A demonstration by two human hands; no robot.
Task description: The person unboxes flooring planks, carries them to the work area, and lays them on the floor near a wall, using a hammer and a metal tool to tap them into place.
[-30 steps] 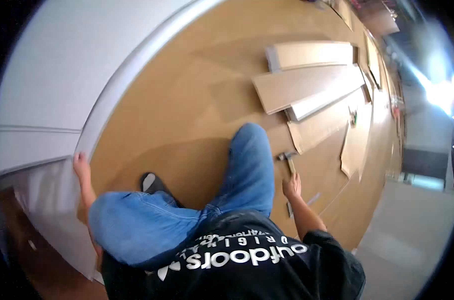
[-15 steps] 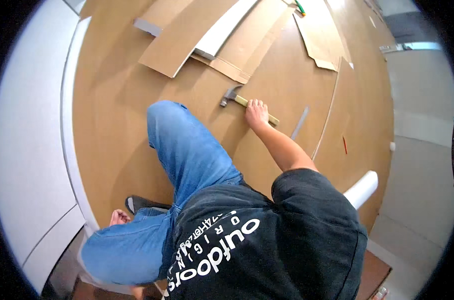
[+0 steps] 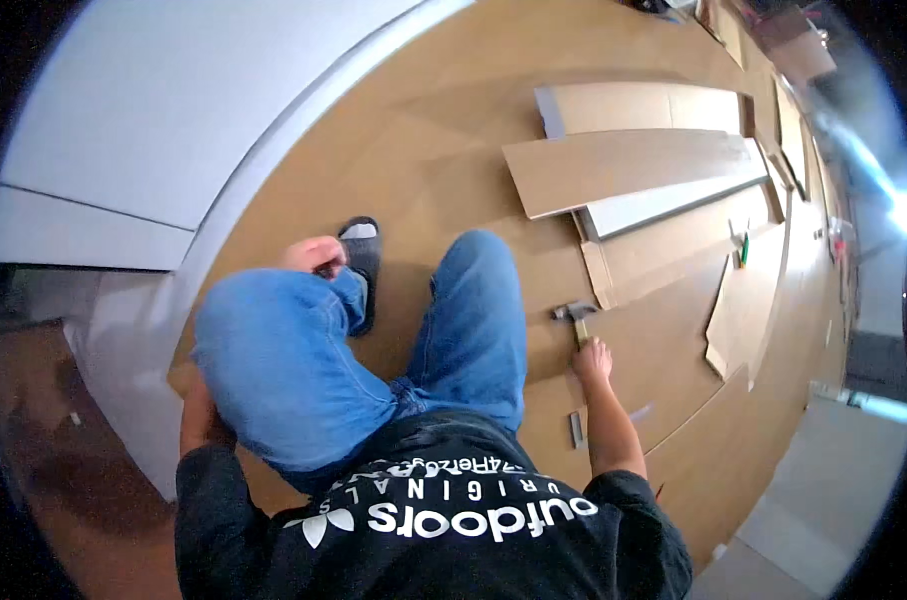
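Note:
A claw hammer (image 3: 577,316) with a grey head and a yellowish handle lies low over the brown floor surface. The fingers of my right hand (image 3: 594,360) are wrapped round its handle, the lower part of which they hide. Beyond my left knee, my left hand (image 3: 316,256) is curled closed beside the dark slipper (image 3: 366,285) on my foot. Whether anything is inside its fingers is hidden. A small grey bar (image 3: 576,430) lies below the hammer, left of my right forearm. The blurred metal ruler (image 3: 640,412) is just right of that forearm.
Long brown-faced panels (image 3: 624,168) and a white panel (image 3: 664,204) rest on opened cardboard (image 3: 664,265) to the upper right. A green-handled tool (image 3: 744,250) lies farther right, by a cardboard piece (image 3: 749,300). White cabinet fronts (image 3: 164,110) line the left.
My view has swung left, so the panels and hammer appear farther right. More of my left hand and the slipper show. The right hand still grips the hammer.

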